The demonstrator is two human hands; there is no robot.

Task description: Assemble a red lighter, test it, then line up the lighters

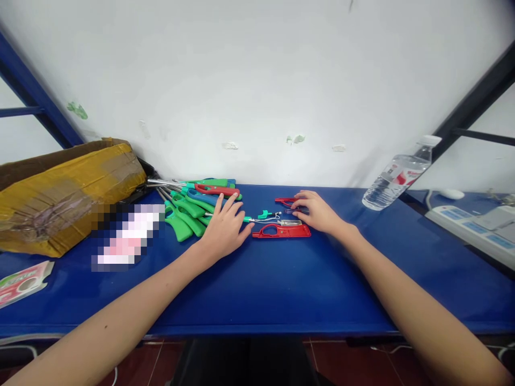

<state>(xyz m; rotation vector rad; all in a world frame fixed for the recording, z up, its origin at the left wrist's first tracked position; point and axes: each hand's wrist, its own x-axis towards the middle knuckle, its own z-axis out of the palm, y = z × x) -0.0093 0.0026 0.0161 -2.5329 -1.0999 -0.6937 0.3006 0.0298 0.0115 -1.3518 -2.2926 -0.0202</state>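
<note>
My left hand [225, 229] lies palm down with its fingers spread, at the right edge of a pile of long-necked gas lighters [189, 209]. Its fingertips reach toward a red-handled lighter [217, 191] on that pile. A metal tube with a green end [246, 219] pokes out by the thumb. My right hand [319, 213] curls its thumb and fingers about a small dark piece, mostly hidden, beside a red handle shell half [282, 200]. Nearer me lies another red shell half [295, 231], hollow side up. Between them are a green trigger [264, 214], thin wires and a clear tank [290, 222].
A taped cardboard box [72, 193] stands at the left, with a torn printed card [24, 281] in front. At the right, a water bottle [396, 177] leans by the dark frame post. Beyond it are a white power strip [470, 228] and cable. A white wall backs the blue table [281, 289].
</note>
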